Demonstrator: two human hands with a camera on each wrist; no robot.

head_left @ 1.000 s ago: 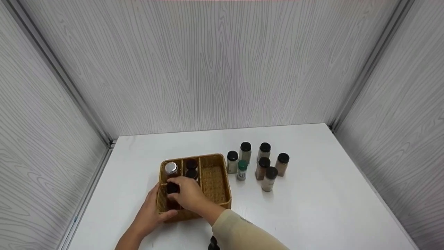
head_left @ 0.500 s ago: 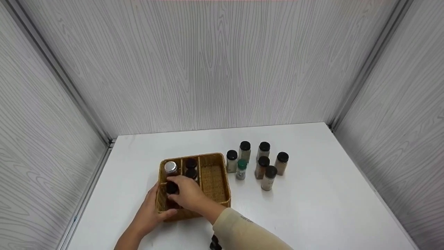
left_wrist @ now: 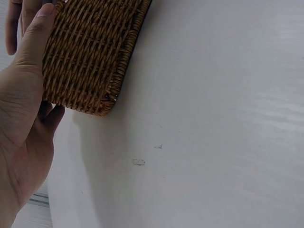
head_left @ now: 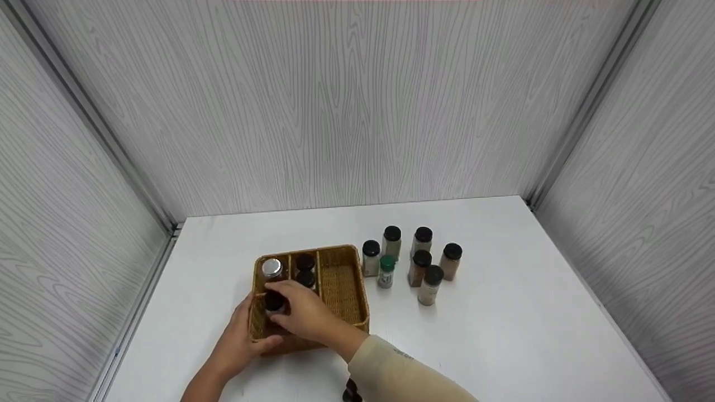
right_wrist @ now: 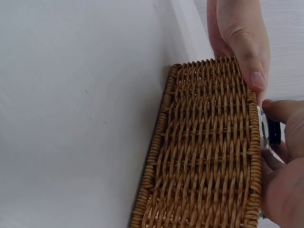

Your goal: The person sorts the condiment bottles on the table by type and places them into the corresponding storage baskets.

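Note:
A divided wicker basket (head_left: 362, 285) sits on the white table in the head view. My left hand (head_left: 237, 340) grips its front left corner, the thumb along the front wall and the fingers on the left side. My right hand (head_left: 304, 310) reaches over the basket and pinches a black-capped spice jar (head_left: 273, 301) in the front left compartment. In the right wrist view the jar's black cap (right_wrist: 274, 132) and clear glass stand above the rim between thumb and fingers. The jar's lower part is hidden. Behind it stands a silver-capped jar (head_left: 272, 268); two dark-capped jars (head_left: 305, 278) fill the middle compartment.
Right of the basket stand several black-capped spice jars (head_left: 422, 268) and a smaller green-capped jar (head_left: 386, 272). A small black object (head_left: 352, 392) lies at the front edge of the view, beside the right sleeve. Grained panels (head_left: 357, 111) enclose the table.
A little more pale glass shows under the cap of the jar in my right hand. My left hand keeps its hold on the basket; the whole head view has shifted slightly.

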